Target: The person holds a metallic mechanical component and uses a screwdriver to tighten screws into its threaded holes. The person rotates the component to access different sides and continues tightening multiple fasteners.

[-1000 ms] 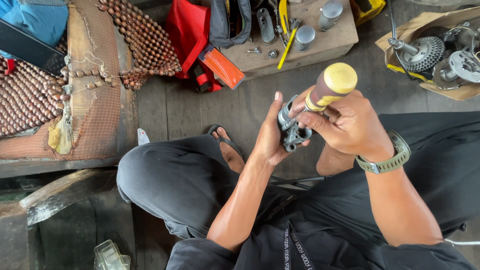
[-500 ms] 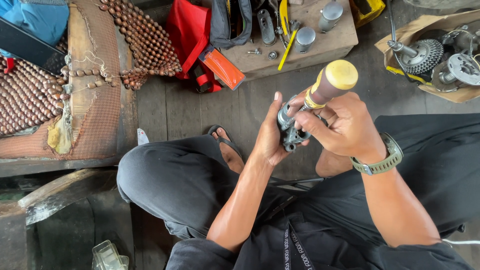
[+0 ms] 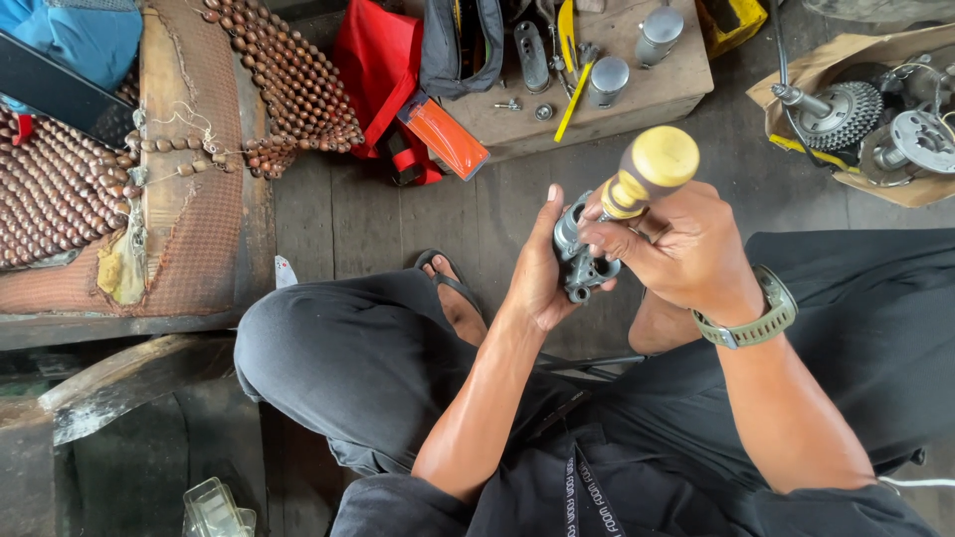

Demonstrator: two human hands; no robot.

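My left hand (image 3: pixel 537 267) cups a small grey metal part (image 3: pixel 579 251) with round openings, held above my lap. My right hand (image 3: pixel 678 245) grips a screwdriver with a yellow and brown handle (image 3: pixel 649 169), its shaft pointing down into the metal part. The screwdriver tip is hidden behind my fingers. A green watch (image 3: pixel 748 320) sits on my right wrist. I sit on a dark wooden floor with my knees bent, in dark trousers, and one sandalled foot (image 3: pixel 450 288) shows beneath my left hand.
A low wooden board (image 3: pixel 637 99) ahead carries metal cylinders, a yellow-handled tool and small screws. Red and orange bags (image 3: pixel 403 89) lie beside it. Cardboard with gears and engine parts (image 3: pixel 865 114) lies at the right. Beaded mats (image 3: pixel 60 189) cover the left.
My right hand has turned slightly on the screwdriver handle, which has tilted a little. The left hand and the metal part stay in about the same place.
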